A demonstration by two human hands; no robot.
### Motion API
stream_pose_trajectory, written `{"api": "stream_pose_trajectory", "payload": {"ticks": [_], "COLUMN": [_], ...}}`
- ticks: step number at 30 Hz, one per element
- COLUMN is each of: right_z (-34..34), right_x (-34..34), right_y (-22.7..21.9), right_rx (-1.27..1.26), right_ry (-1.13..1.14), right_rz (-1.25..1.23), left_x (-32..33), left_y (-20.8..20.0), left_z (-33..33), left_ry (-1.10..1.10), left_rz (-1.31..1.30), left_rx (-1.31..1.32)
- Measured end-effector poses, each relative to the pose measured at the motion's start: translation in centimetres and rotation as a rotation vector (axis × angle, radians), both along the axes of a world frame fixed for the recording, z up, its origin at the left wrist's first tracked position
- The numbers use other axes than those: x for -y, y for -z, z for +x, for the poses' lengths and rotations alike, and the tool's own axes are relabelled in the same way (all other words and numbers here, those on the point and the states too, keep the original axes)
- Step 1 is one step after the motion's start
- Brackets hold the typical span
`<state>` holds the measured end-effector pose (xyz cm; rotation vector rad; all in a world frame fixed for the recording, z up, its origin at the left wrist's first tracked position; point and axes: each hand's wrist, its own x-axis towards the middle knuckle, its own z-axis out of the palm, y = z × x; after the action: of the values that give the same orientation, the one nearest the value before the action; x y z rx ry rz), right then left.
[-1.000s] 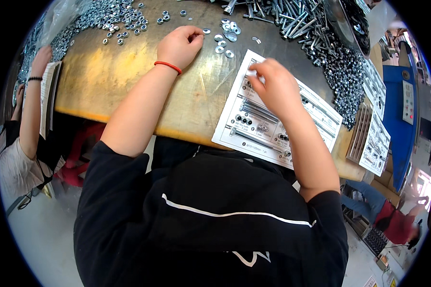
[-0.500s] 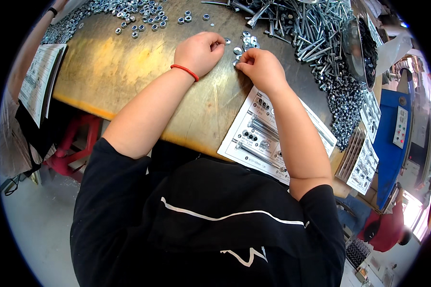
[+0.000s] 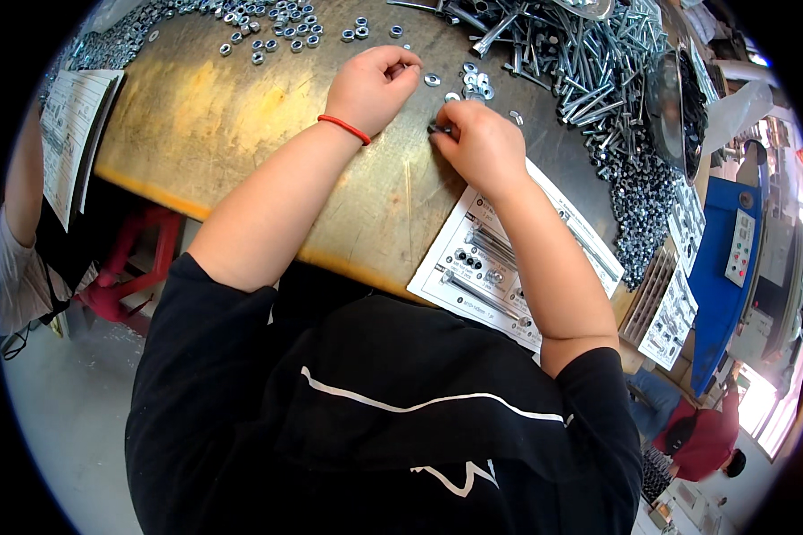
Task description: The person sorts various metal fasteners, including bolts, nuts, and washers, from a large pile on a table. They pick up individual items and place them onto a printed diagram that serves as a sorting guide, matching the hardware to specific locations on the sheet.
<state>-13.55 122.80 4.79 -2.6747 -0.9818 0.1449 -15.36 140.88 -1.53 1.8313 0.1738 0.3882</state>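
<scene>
Over the worktable [image 3: 241, 134], my left hand [image 3: 372, 87] is closed, its thumb and fingers curled together; what it holds, if anything, is hidden. My right hand [image 3: 484, 144] pinches a small dark piece [image 3: 436, 129] between thumb and forefinger, mostly covered by the fingers. A single flat washer [image 3: 432, 79] lies between the two hands. Just beyond my right hand is a small cluster of shiny washers [image 3: 477, 82], and another washer [image 3: 516, 117] lies to its right.
Loose nuts [image 3: 294, 31] spread across the far left. A big heap of bolts [image 3: 589, 71] and a pile of small nuts [image 3: 642, 196] fill the right. A printed sheet [image 3: 473, 259] lies under my right forearm. Another person's arm [image 3: 27, 174] is at left.
My right hand has drawn slightly toward me from the washers, and a small dark piece now shows at its fingertips. My left hand stays closed in nearly the same place.
</scene>
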Motion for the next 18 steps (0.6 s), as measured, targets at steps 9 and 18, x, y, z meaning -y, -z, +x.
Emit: {"api": "stream_pose_trajectory", "payload": {"ticks": [9,18], "right_z": [3.5,2.0], "right_x": [-1.0,-0.6], "right_y": [0.7,0.6], "right_rx": [0.111,0.002], "right_ry": [0.168,0.175], "right_rz": [-0.106,0.044], "left_x": [-0.2,0.0], "left_y": [0.0,-0.4], "left_z": [0.1,0.0], "left_ry": [0.018,0.027], "left_rz": [0.055,0.074], "left_rx": [-0.021,-0.053]}}
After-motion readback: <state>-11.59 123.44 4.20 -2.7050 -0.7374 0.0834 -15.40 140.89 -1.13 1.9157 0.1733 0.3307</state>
